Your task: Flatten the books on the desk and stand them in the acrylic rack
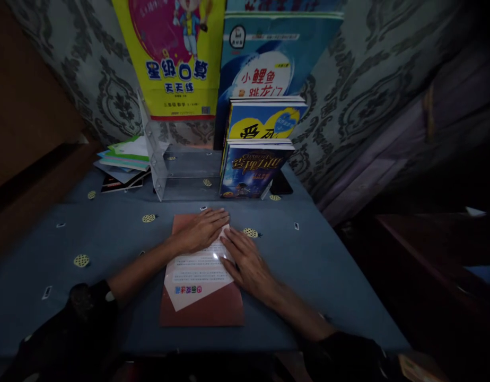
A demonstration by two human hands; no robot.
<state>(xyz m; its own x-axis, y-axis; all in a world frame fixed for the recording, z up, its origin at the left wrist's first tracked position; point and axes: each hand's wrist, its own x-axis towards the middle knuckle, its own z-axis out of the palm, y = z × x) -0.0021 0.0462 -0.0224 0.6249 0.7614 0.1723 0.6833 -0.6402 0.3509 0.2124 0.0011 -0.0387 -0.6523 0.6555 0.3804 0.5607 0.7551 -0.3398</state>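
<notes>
A reddish-brown booklet (205, 310) lies flat on the blue tablecloth in front of me. On top of it rests a white printed sheet (197, 268), set at an angle, with coloured lettering near its lower edge. My left hand (203, 231) is laid flat across the upper part of the sheet and booklet, fingers stretched to the right. Along the right edge, my right hand (248, 262) touches the sheet with its fingers extended and thumb apart. The fingers cover part of the sheet's upper right side.
Beyond the booklet stands a clear acrylic rack (157, 170), with a dark blue book (251, 170) and several others upright in it. A yellow workbook (183, 95) rises at the back. Stacked books and papers (123, 162) lie left; a dark flat object (282, 183) sits right.
</notes>
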